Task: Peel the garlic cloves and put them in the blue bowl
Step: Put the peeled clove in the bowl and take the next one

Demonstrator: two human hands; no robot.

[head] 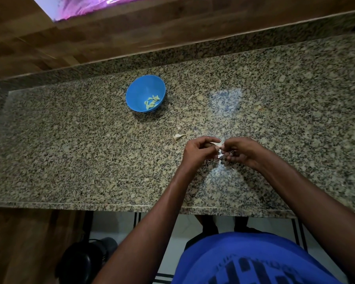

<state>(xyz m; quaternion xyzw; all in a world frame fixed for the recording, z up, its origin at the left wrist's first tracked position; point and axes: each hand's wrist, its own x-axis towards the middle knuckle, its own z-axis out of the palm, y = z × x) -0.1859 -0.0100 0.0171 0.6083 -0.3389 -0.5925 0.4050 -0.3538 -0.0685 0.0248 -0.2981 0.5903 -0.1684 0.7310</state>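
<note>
Garlic clove [218,143], pale and still partly in its skin, sits between both hands above the granite countertop [90,160], at about 4 o'clock from the blue bowl [145,93] and well apart from it. Left hand [197,149] has its fingers curled, thumb and fingertips pinching the clove from the 9 o'clock side. Right hand [241,151] meets it from the 3 o'clock side, fingers curled in and pinching the clove's other end; a scrap of whitish papery skin [221,156] shows just under the fingertips, though whether it is held or loose cannot be told. Another unpeeled clove [179,136] lies on the stone just beside the left hand, at its 10 o'clock. The bowl stands upright toward 11 o'clock of the hands, and a small heap of peeled yellowish cloves [152,102] rests in its bottom, on the 5 o'clock side. A wooden wall panel [90,37] runs behind the counter at 12 o'clock. The person's blue shirt [254,261] fills the 6 o'clock edge.
</note>
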